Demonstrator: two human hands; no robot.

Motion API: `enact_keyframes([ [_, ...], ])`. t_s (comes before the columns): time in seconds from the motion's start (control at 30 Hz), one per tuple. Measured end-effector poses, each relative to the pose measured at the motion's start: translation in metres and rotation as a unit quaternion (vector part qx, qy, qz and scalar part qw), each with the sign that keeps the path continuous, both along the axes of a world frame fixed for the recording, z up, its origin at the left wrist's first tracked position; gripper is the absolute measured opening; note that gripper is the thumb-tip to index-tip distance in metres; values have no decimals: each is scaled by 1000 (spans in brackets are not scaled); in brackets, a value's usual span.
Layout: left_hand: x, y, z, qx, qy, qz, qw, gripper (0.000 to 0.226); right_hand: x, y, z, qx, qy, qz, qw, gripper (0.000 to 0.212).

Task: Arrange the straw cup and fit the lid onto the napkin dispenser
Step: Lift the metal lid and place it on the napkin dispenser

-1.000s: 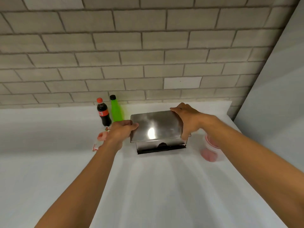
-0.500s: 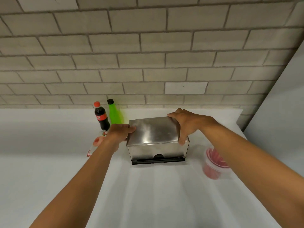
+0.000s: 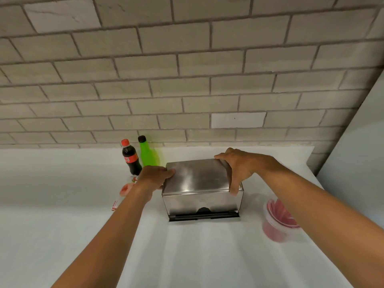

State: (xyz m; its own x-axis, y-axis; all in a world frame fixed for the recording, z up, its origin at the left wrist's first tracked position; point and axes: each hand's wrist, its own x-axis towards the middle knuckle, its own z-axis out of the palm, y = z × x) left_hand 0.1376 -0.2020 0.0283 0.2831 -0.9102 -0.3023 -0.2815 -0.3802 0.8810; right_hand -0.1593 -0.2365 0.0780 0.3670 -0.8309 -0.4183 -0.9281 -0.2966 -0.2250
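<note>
Item: steel lid [image 3: 197,176] on napkin dispenser [image 3: 202,201], both hands' fingers [image 3: 233,183] clamped at its ends (risk: uneven pressure seats it crooked, or shoves dispenser across tabletop [image 3: 187,256]).

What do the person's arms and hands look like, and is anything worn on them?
Both forearms are bare as far as the picture shows: no sleeve comes into view. The left hand and the right hand wear no gloves. No watch, bracelet or ring can be seen on either wrist or on the visible fingers. No markings show on the arms.
</note>
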Motion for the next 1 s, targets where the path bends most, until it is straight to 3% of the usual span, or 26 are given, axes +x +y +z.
enact_keyframes([
  [0.53, -3, 2, 4, -5, -155, -71, 985, 34, 3, 3, 0, 28, 8, -37, 999, 140],
  [0.83, 2, 6, -3, -20, -107, -75, 991, 34, 11, 10, -2, 40, 18, -69, 997, 151],
  [0.93, 2, 7, -5, -27, -98, -75, 992, 38, 12, 20, -1, 28, -9, -87, 996, 147],
  [1.0, 3, 5, -8, -33, -105, -75, 991, 40, 12, 29, -2, 17, -28, -98, 995, 132],
])
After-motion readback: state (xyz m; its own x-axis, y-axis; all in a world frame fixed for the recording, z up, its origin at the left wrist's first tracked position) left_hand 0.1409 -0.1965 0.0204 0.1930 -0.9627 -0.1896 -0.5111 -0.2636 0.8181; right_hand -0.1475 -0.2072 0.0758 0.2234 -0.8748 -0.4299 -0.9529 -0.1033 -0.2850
